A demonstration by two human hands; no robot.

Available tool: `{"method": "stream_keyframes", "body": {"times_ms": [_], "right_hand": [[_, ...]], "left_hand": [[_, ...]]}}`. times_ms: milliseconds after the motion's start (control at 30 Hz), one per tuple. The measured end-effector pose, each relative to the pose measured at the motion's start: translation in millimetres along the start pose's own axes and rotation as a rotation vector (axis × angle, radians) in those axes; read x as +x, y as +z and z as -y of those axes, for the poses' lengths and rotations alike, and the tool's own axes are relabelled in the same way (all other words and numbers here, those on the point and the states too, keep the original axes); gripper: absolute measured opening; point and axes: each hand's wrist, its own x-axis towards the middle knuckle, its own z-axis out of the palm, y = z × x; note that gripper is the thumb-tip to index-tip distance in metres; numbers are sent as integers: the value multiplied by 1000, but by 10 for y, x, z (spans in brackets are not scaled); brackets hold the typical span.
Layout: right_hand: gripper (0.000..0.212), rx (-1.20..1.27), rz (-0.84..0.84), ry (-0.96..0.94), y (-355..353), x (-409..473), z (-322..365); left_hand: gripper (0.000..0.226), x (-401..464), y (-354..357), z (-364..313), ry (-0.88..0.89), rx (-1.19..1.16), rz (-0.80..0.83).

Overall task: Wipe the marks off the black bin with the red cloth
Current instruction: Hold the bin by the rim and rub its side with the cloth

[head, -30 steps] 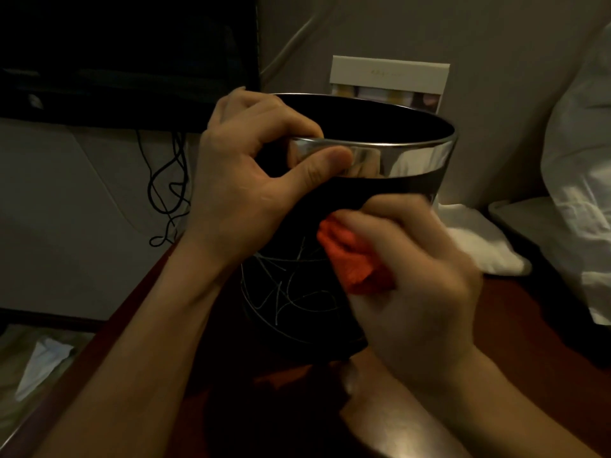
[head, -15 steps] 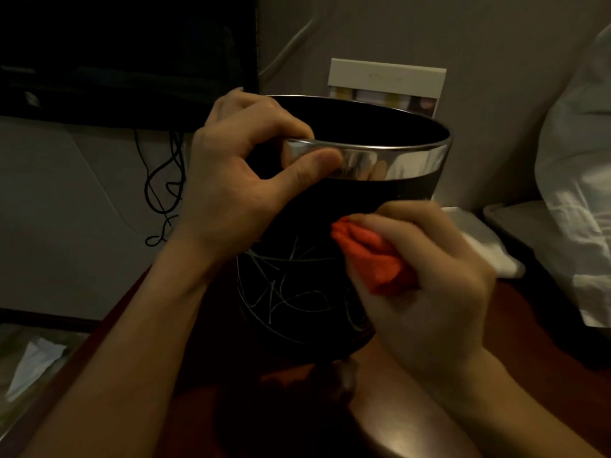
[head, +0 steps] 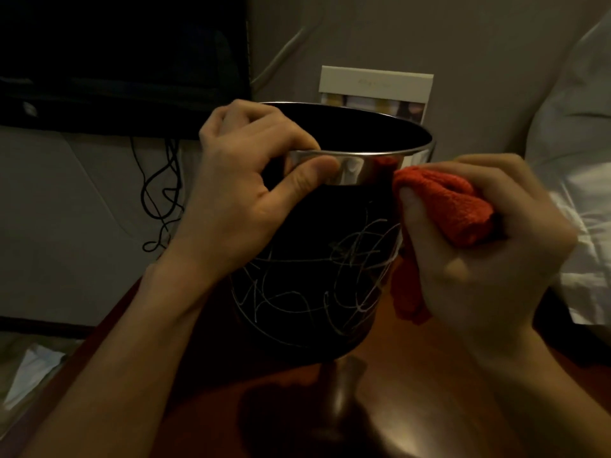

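- Upright on the wooden table [head: 413,375], black bin [head: 307,226] — white scribble marks [head: 330,279] on its side.
- left hand [head: 241,200] pinches the chrome rim [head: 363,166].
- right hand [head: 479,246] clutches red cloth [head: 446,200], cloth touching the rim's right edge.

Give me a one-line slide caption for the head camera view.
Left hand grips the black bin by its rim while the right hand holds the red cloth beside its scribbled side.
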Motion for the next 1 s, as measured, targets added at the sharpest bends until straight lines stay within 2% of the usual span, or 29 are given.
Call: {"method": "stream_keyframes", "body": {"times_ms": [233, 400, 600, 767, 933, 1000], "right_hand": [[16, 17, 107, 45, 131, -149, 51], [25, 18, 247, -29, 269, -323, 174], [17, -53, 86, 6, 106, -129, 23], [23, -23, 207, -62, 264, -328, 133], [18, -58, 71, -8, 154, -171, 51], [19, -62, 81, -14, 200, -226, 79]], "left_hand": [[12, 0, -20, 31, -5, -40, -3], [13, 5, -23, 34, -13, -45, 0], [11, 3, -7, 42, -17, -60, -23], [11, -3, -9, 55, -22, -65, -12], [12, 4, -10, 48, -30, -69, -26], [12, 5, -7, 54, -32, -68, -24]]}}
